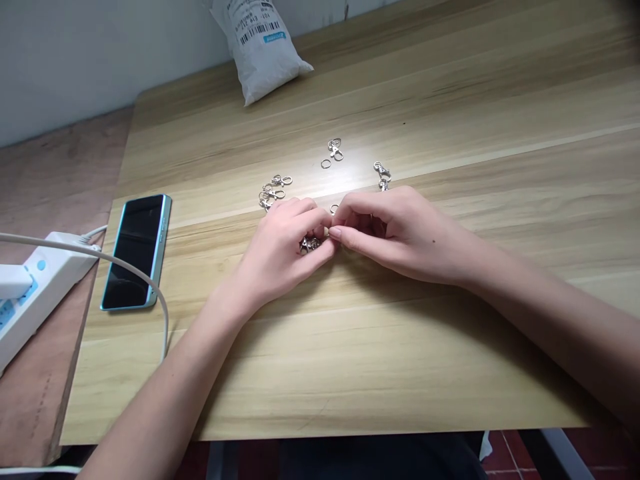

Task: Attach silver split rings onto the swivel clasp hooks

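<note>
My left hand [287,243] and my right hand [395,230] meet low over the table, fingertips pinched together and touching. What the fingertips pinch is too small and covered to make out. In the gap between my left thumb and fingers, several shiny metal clasps [309,245] show; I cannot tell whether they are held or lie on the table. A split ring [334,209] lies just beyond my right fingertips. Silver lobster clasps with rings [273,194] lie beyond my left hand, partly hidden by it. More such clasps [383,171] lie behind my right hand.
Farther back on the wooden table [400,360] lie a clasp [337,151] and a loose ring [326,164]. A white plastic parcel [270,57] rests by the wall. At left are a phone [134,250], a power strip [47,287] and a cable [125,265] crossing the table edge.
</note>
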### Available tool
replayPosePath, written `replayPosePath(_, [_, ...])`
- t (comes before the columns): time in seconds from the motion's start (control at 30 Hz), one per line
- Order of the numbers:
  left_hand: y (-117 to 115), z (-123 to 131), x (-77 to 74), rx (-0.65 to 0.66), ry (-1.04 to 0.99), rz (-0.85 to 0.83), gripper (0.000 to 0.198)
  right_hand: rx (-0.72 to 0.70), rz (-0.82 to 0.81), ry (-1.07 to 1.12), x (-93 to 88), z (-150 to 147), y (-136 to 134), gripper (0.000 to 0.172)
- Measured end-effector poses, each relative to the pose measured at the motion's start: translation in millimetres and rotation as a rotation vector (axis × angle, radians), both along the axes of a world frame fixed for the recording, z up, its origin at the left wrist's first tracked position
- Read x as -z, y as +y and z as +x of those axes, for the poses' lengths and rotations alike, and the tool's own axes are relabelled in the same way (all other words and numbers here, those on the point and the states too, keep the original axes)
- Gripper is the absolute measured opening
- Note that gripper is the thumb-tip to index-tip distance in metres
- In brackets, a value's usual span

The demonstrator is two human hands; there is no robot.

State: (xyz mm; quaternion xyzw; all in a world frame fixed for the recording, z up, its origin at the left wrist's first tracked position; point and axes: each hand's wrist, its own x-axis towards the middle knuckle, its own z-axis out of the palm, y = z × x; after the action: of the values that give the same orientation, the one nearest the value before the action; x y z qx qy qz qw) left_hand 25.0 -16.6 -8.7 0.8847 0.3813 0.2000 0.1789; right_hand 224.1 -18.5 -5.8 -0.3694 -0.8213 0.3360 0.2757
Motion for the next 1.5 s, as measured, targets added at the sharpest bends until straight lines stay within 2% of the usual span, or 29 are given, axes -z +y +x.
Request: replayPosePath(1.5, [0.6, -0.2, -2.1, -0.019, 0.050, -0.010, 0.009, 0.002, 0.003, 0.002, 0.1, 0.5, -0.2, 0.015])
